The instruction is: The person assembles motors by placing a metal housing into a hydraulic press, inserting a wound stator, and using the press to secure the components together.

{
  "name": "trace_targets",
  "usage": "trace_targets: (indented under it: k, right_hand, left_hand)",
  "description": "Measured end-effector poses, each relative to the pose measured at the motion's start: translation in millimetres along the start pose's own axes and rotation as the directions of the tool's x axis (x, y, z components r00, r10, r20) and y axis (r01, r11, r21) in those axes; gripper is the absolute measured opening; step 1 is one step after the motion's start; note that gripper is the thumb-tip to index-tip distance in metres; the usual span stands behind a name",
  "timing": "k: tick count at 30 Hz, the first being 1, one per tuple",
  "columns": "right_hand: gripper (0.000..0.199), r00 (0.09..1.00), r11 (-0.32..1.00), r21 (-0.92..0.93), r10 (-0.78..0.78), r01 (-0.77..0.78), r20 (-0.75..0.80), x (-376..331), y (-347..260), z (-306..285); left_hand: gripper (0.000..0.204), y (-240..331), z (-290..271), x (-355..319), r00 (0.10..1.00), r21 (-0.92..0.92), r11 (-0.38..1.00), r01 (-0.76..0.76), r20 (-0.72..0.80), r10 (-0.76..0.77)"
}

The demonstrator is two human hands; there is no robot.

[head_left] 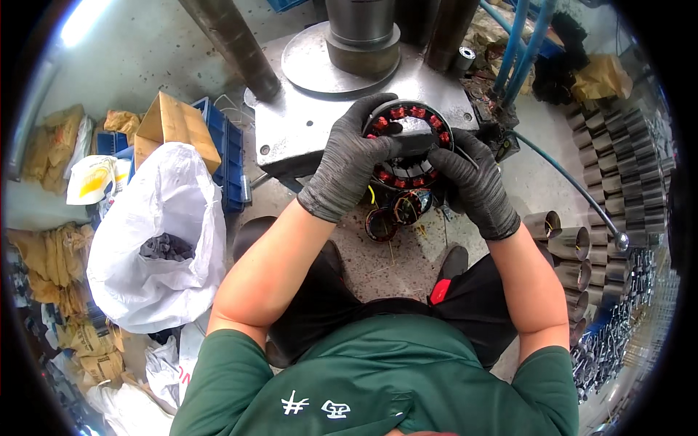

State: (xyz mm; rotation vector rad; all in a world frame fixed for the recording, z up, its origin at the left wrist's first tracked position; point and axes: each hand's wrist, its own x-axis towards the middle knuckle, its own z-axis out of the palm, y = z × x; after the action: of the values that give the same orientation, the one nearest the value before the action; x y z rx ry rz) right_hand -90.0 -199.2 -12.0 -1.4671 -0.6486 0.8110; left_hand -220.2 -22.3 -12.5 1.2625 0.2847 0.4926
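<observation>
Head view: a workplace seen from above, with both gloved hands brought together in front of a metal press.
White sack (120,272): stood at the left, mouth open; dark grey crumpled material (167,247) is seen inside, its kind not made out.
Cardboard box (190,134): placed behind the sack, flaps raised; contents cannot be made out.
Blue crate (232,163): positioned at the box's right, partly hidden by box and sack; contents not visible.
Wound ring (416,112): held up before the front edge of the press plate (291,134); whether the plate is touched cannot be told. Dark, round outer rim; red winding blocks are spaced around the inner side, with dark gaps between. The middle is open, and grey metal is seen through it.
Left hand (354,149): grey glove worn; ring gripped at its left side, thumb laid toward the opening.
Right hand (472,178): grey glove worn; ring gripped at its lower right, fingers closed about the rim.
Lower rings (382,225): two smaller-looking round wound parts, seen beneath the held ring, coloured wires near them.
Metal cylinders (568,243): stacked in rows at the right, open ends showing on the nearest.
</observation>
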Motion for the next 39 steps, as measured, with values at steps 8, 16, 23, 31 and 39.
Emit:
trace_targets:
  k: [8, 16, 23, 31, 39]
  right_hand:
    - [0.036, 0.997, 0.922, 0.385, 0.071, -0.052, -0.037, -1.4, 9.2, 20.9]
    - [0.029, 0.99, 0.72, 0.683, 0.142, -0.12, 0.024, 11.2, 39.5, 26.6]
    - [0.043, 0.982, 0.993, -0.108, -0.028, 0.049, 0.189, -3.7, 15.1, 20.7]
    - [0.032, 0.966, 0.964, -0.09, -0.255, 0.251, -0.034, -13.4, -8.0, -16.2]
    - [0.027, 0.909, 0.883, 0.217, -0.403, 0.416, -0.104, -27.6, -19.1, -26.3]
  left_hand:
    - [0.074, -19.7, 2.0, 2.8, 0.923, 0.218, 0.965, -0.146, -0.321, 0.212]
    - [0.052, -36.2, 35.0, -5.6, 0.959, -0.05, 0.984, -0.173, -0.237, 0.157]
    - [0.054, -14.7, 4.8, 3.2, 0.947, -0.226, 0.968, -0.11, -0.319, 0.033]
    - [0.059, 1.5, -15.3, 1.6, 0.963, -0.195, 0.979, -0.066, -0.269, 0.011]
    - [0.061, 1.3, -18.8, 1.6, 0.977, -0.123, 0.992, -0.031, -0.213, 0.004]
